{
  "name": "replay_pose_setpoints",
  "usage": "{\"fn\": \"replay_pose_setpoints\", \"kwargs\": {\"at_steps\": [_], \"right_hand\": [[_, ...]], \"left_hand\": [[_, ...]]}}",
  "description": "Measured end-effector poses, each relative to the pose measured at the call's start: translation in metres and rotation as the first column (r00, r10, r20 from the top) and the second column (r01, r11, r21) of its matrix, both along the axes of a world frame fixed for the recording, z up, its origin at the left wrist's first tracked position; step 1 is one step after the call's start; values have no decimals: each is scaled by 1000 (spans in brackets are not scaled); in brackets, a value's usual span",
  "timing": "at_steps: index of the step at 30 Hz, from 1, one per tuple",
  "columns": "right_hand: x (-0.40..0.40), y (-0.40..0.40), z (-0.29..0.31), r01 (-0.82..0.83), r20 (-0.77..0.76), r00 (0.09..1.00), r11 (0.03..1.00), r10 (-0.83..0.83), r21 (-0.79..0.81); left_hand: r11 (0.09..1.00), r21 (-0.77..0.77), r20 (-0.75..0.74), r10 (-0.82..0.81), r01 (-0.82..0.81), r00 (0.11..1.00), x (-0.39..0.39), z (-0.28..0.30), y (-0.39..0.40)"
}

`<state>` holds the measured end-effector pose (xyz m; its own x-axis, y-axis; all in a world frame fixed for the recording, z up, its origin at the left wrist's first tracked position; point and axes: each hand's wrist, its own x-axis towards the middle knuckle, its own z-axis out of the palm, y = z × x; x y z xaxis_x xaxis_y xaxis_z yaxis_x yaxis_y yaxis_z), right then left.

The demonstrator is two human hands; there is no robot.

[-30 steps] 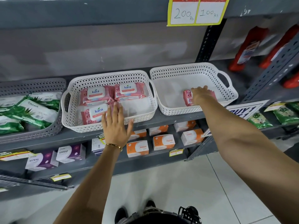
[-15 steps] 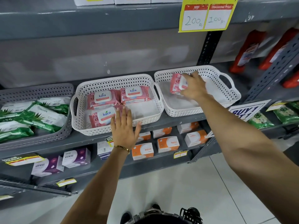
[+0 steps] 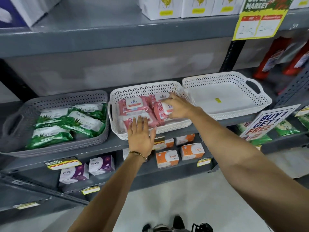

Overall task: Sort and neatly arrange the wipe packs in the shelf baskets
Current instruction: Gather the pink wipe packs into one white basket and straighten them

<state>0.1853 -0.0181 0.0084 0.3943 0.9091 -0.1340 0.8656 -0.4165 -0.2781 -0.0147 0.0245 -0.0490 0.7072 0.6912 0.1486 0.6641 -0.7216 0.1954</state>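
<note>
While left hand [image 3: 141,131] braces, right hand [image 3: 178,107] grips pack [image 3: 163,110]

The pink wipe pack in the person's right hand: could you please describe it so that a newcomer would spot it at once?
On the grey shelf, find the middle white basket, between the grey basket and the bare white basket. At its right side, the right hand grips the pink wipe pack. Unlike the other pink packs lying flat, it is tilted and held.
</note>
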Motion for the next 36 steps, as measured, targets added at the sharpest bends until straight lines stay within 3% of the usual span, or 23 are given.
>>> {"fn": "replay_pose_setpoints", "kwargs": {"at_steps": [6, 8, 11, 15, 26, 36], "right_hand": [[-8, -1, -23, 46, -152, 988, 998, -41, 31], [-8, -5, -21, 95, -170, 983, 990, -75, 109], [-5, -5, -21, 157, -24, 988, 966, -155, 207], [-1, 6, -32, 136, 113, 983, 988, -144, 76], [10, 28, -48, 125, -3, 992, 985, -127, -121], [13, 28, -52, 77, -76, 993, 987, -88, -141]], "left_hand": [[971, -224, 4, 85, -82, 996, 8, 18, 22], [956, -288, -33, 53, -60, 998, 18, 26, 38], [973, -231, -166, -56, 16, 985, 31, 27, 66], [986, -157, -302, -107, 61, 947, 41, 14, 88], [989, -80, -381, -146, 125, 913, 41, 7, 113], [972, -210, -295, -168, 107, 941, 41, 2, 123]]}}
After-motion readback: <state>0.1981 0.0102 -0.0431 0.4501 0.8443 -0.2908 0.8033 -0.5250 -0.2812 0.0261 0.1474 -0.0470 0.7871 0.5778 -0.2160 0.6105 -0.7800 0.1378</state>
